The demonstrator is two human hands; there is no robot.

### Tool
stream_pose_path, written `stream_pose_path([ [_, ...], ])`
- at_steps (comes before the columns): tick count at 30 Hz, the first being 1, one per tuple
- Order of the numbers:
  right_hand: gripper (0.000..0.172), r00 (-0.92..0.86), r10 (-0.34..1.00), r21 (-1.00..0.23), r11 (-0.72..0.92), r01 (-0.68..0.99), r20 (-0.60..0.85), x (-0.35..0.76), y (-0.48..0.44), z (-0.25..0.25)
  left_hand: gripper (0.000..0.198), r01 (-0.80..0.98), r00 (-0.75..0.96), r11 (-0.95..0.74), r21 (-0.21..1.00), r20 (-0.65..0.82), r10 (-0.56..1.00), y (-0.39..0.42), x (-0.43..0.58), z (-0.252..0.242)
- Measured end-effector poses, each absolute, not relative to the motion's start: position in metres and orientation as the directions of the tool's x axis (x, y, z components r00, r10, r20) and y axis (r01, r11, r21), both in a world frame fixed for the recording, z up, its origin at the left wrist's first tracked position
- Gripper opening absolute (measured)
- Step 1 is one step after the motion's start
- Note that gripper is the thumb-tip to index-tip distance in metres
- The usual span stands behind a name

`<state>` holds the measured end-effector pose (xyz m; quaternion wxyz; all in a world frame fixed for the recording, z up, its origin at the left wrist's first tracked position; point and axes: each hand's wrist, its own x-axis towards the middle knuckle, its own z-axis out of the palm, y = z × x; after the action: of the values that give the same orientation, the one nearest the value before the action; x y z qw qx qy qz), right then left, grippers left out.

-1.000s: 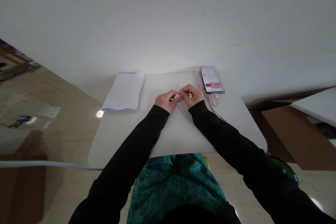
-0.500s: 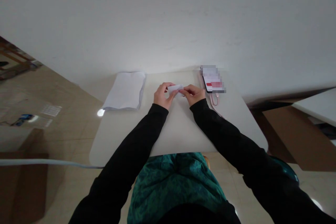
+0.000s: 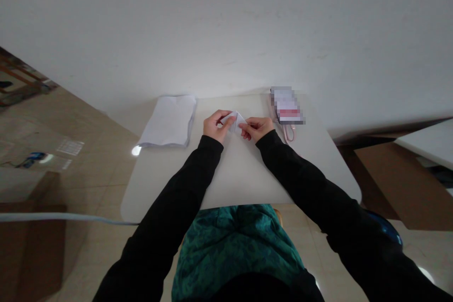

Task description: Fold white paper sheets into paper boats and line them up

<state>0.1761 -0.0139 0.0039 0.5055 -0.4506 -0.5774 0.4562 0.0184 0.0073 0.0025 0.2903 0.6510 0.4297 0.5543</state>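
Both of my hands meet over the far middle of a small white table (image 3: 247,179). My left hand (image 3: 214,126) and my right hand (image 3: 257,128) each pinch one side of a small folded piece of white paper (image 3: 236,120), which is held just above the tabletop and shows a pointed, triangular fold. Both arms wear black sleeves. The fingers of both hands are closed on the paper's edges.
A stack of white paper sheets (image 3: 169,121) lies at the table's far left. A phone (image 3: 286,108) with a pink cable (image 3: 289,133) lies at the far right. A white wall runs behind the table. Brown cardboard boxes (image 3: 28,240) stand on the tiled floor at left.
The hands have shifted slightly toward the far edge and lifted the paper; its shape has changed from a flat strip to a pointed fold.
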Motion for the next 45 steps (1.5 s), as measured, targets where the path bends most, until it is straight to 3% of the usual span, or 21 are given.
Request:
stream_pose_path([
  [3,0.035,-0.048,0.977,-0.954,0.214,0.209,0.208,0.178,-0.011,0.001,0.02,0.273,-0.006,-0.499,0.823,0.52,0.854,0.008,0.017,0.003],
  [7,0.03,0.023,0.897,-0.821,0.394,0.413,0.442,0.175,-0.008,-0.006,0.015,0.37,-0.034,-0.509,0.778,0.558,0.829,0.007,0.015,0.007],
  [14,0.033,0.138,0.781,-0.703,0.452,0.549,0.609,0.175,-0.012,-0.004,0.012,0.491,0.009,-0.551,0.674,0.629,0.777,0.005,0.019,0.002],
  [19,0.019,0.059,0.722,-0.608,0.533,0.589,0.69,0.176,-0.015,-0.001,0.015,0.611,0.093,-0.548,0.572,0.635,0.767,0.001,0.02,0.002],
  [24,0.012,0.047,0.736,-0.619,0.53,0.58,0.675,0.174,-0.019,0.003,0.014,0.681,0.13,-0.524,0.511,0.62,0.774,-0.004,0.023,0.007],
  [30,0.006,0.037,0.799,-0.682,0.488,0.545,0.601,0.173,-0.024,0.01,0.017,0.69,0.137,-0.485,0.538,0.56,0.817,-0.005,0.027,0.009],
  [39,0.011,0.094,0.797,-0.731,0.49,0.475,0.596,0.172,-0.019,0.005,0.013,0.726,0.204,-0.504,0.467,0.555,0.807,-0.007,0.029,0.009],
  [45,0.017,0.15,0.853,-0.802,0.39,0.452,0.5,0.177,-0.012,0.0,0.015,0.734,0.258,-0.533,0.421,0.552,0.793,-0.009,0.029,0.008],
])
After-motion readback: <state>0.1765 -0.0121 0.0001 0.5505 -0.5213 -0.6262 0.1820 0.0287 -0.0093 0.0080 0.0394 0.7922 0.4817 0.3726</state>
